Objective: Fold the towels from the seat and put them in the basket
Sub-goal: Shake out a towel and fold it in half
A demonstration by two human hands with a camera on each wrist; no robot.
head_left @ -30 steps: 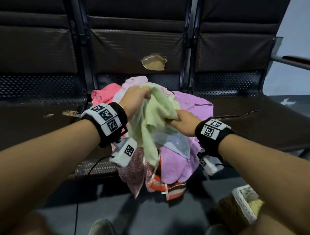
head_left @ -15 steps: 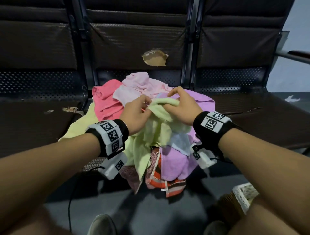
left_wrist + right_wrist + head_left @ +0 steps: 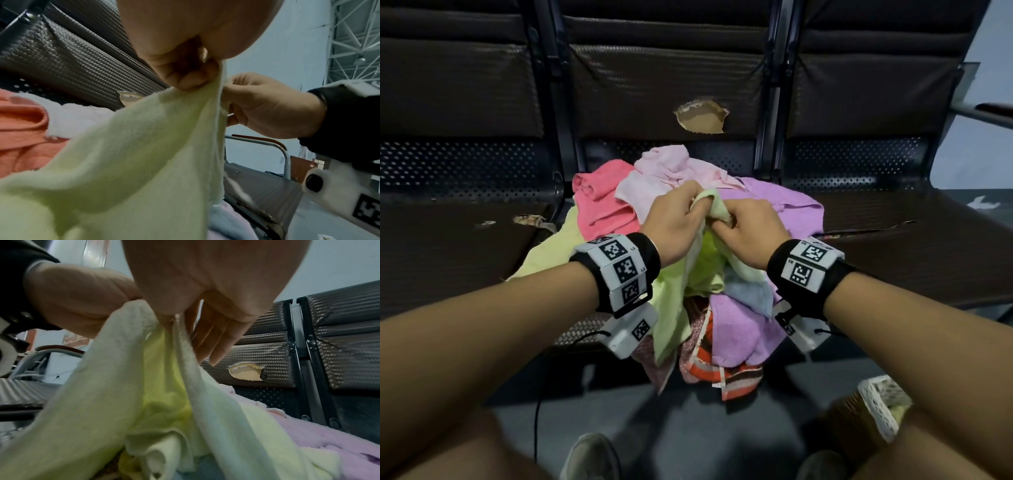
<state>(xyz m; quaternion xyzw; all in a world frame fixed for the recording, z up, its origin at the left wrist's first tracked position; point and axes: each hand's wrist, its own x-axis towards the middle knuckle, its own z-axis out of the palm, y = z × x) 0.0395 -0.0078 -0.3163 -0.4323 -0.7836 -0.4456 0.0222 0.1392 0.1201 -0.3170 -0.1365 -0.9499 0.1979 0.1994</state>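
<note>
Since half a second ago both hands have drawn closer together and risen slightly over the pile, bunching the top edge of the pale yellow-green terry towel (image 3: 705, 267) between them. On the left hand (image 3: 673, 228) the fingers (image 3: 185, 78) are curled tight and pinch the towel's hem at its upper corner; on the right hand (image 3: 748, 233) the thumb and forefinger seem to nip the same edge just beside it, while the other fingers (image 3: 218, 344) hang nearly straight and loosely spread behind the cloth, though the exact pinch is hidden by the palm. Below the hands the towel drapes down onto the heap of coloured towels, coral pink (image 3: 599, 202), pale pink (image 3: 667, 164) and lilac (image 3: 774, 205), on the dark woven-pattern seat (image 3: 928, 246) of a row of chairs. By my reading, this is the step of finding corners before the first fold: next the hands should slide apart along the hem to stretch it flat and lift it clear of the pile. A white-rimmed wicker basket (image 3: 876, 407) waits on the floor at lower right, with one pale towel apparently already in it.
</note>
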